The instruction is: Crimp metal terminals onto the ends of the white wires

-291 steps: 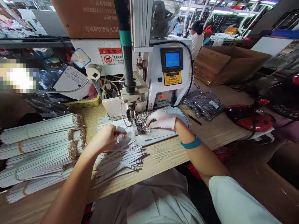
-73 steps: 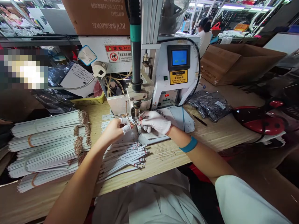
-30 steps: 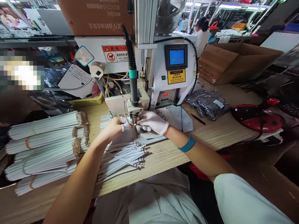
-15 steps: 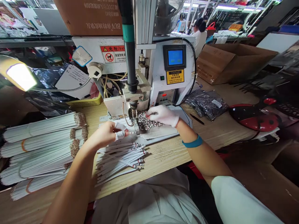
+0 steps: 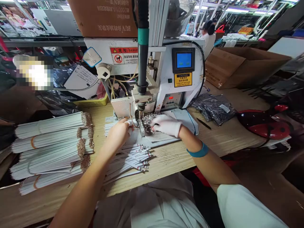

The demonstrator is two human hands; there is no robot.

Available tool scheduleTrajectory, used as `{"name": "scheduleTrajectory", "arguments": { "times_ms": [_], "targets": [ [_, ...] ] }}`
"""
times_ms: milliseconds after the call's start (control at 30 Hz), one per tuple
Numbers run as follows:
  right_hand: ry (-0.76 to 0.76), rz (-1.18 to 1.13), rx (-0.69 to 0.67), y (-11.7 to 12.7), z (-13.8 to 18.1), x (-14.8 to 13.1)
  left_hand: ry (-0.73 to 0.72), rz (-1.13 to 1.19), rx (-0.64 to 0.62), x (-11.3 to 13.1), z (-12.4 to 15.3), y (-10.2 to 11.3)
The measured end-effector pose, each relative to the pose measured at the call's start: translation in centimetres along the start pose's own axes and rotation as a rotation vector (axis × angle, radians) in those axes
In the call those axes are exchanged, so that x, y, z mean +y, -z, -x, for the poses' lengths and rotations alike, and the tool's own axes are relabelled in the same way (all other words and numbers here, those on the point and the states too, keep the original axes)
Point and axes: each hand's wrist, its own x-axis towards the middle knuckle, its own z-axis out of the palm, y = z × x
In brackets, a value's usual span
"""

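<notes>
My left hand point(image 5: 120, 133), with taped fingertips, pinches the end of a white flat cable strip just left of the soldering head point(image 5: 140, 109) of the bench machine point(image 5: 152, 79). My right hand point(image 5: 166, 124), in a white glove, rests curled on a pile of small circuit pieces point(image 5: 148, 119) beside the head, its fingertips pinched on something I cannot make out. Loose finished strips point(image 5: 128, 158) lie fanned under my left wrist. Bundles of white strips point(image 5: 52, 145) with bare wire ends lie at the left.
A dark plastic bag of parts point(image 5: 217, 109) and a pen point(image 5: 203, 123) lie right of the machine. A red and black object point(image 5: 266, 123) sits at the far right, cardboard boxes point(image 5: 239, 68) behind. Another person point(image 5: 209, 34) works far back.
My left hand has moved up from the loose strips to the soldering head. My right hand has dropped lower onto the pile of pieces. The view shifted slightly right.
</notes>
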Motion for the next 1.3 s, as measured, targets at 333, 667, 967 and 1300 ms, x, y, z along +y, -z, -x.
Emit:
{"name": "scheduleTrajectory", "arguments": {
  "times_ms": [333, 667, 967, 1300],
  "targets": [
    [-0.155, -0.360, 0.101, -0.3, -0.2, 0.0, -0.043, 0.054, -0.013, -0.4, 0.2, 0.6],
    [-0.269, -0.992, 0.153, -0.1, -0.2, -0.8, -0.143, -0.164, -0.083, -0.3, 0.5, 1.2],
    [-0.245, -1.222, 0.153, -0.5, -0.6, -1.1, -0.154, 0.067, -0.113, -1.3, 0.6, 1.2],
    [-0.227, -1.449, 0.089, -1.3, -1.0, -1.8, -0.133, 0.326, -0.124, -1.5, 0.2, 0.9]
  ]
}}
